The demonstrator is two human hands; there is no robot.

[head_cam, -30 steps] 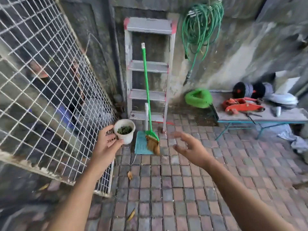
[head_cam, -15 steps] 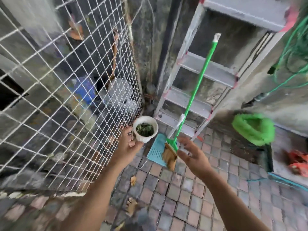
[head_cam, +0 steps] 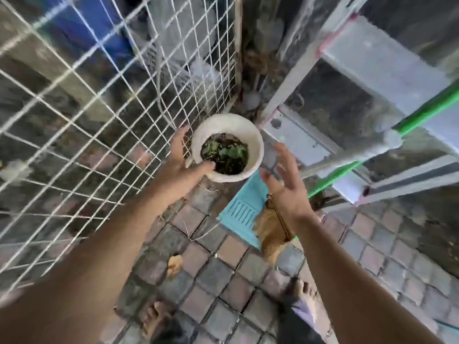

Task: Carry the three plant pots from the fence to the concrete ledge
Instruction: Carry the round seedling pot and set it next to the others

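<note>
— What do we see on the far left?

— We see the white wire fence. It leans across the left side. Behind the wires there is something blue, but it is too blurry for us to name.

— And next to it?

— Our left hand is on the white plant pot. The fingers go round the left wall of the pot, on the fence side, and the thumb lies over the near rim. So that hand is closed on the pot. The pot is right by the bottom corner of the fence. It has dark soil and small green leaves inside. We think the pot is up off the ground, but the picture is blurry, so we are not sure.

— What about the other hand?

— Our right hand is just to the right of the pot. Its fingers are spread wide apart and it holds nothing. It does not touch the pot.

— What is under that hand?

— A light blue dustpan lies on the brick floor, with brown broom bristles beside it. The green broom handle goes up to the right. It crosses the grey stepladder, which stands against the wall.

— And at the bottom?

— We see our bare feet on the bricks.
</note>
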